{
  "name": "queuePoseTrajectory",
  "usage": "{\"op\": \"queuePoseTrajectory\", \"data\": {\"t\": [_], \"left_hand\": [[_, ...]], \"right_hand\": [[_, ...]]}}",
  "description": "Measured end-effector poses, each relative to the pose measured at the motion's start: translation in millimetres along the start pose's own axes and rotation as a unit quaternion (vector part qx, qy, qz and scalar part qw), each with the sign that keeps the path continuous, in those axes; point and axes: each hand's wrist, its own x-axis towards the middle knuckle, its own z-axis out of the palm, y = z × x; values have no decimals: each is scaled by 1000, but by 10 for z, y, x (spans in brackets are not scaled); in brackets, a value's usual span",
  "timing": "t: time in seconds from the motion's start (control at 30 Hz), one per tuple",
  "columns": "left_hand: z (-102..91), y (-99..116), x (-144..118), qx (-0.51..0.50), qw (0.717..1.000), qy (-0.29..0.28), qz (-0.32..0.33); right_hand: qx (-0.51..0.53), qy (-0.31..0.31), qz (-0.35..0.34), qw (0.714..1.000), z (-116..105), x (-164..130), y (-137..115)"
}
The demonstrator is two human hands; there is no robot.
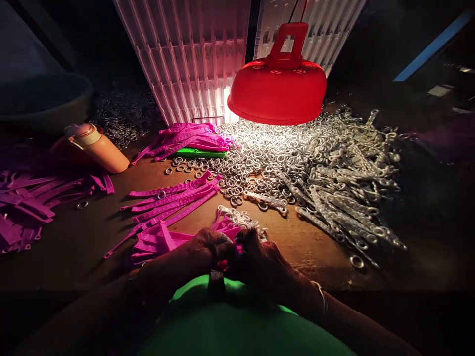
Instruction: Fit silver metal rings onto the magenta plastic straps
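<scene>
My left hand and my right hand meet close in front of my body, fingers closed in a pinch. Between the fingertips shows a bit of a pink plastic strip; the rest of it is hidden by the hands and shadow. Just beyond them lies a small heap of metal rings with pink ends among it. Beside my left hand rests a loose pile of pink strips. More pink strips lie side by side further off, one bearing a metal ring.
A large heap of metal rings spreads under a hanging red lamp, with metal ring-ended strips at right. Pink strips lie on a green piece. An orange bottle and another pink pile are left. Ribbed panels stand behind.
</scene>
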Motion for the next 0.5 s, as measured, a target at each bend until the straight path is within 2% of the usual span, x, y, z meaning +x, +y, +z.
{"op": "queuePoseTrajectory", "data": {"t": [0.13, 0.27, 0.4, 0.5], "left_hand": [[88, -37, -47, -60, 997, -23, 30], [126, -42, -28, -116, 993, -25, 22], [100, -80, 36, -164, 986, -34, -5], [20, -157, 114, -186, 982, -17, -13]], "right_hand": [[77, -28, 19, 996, -73, 40, -33], [117, -65, 18, 991, -161, 100, -82], [79, -113, 24, 990, -223, 176, -153], [-28, -142, 24, 989, -271, 256, -195]]}}
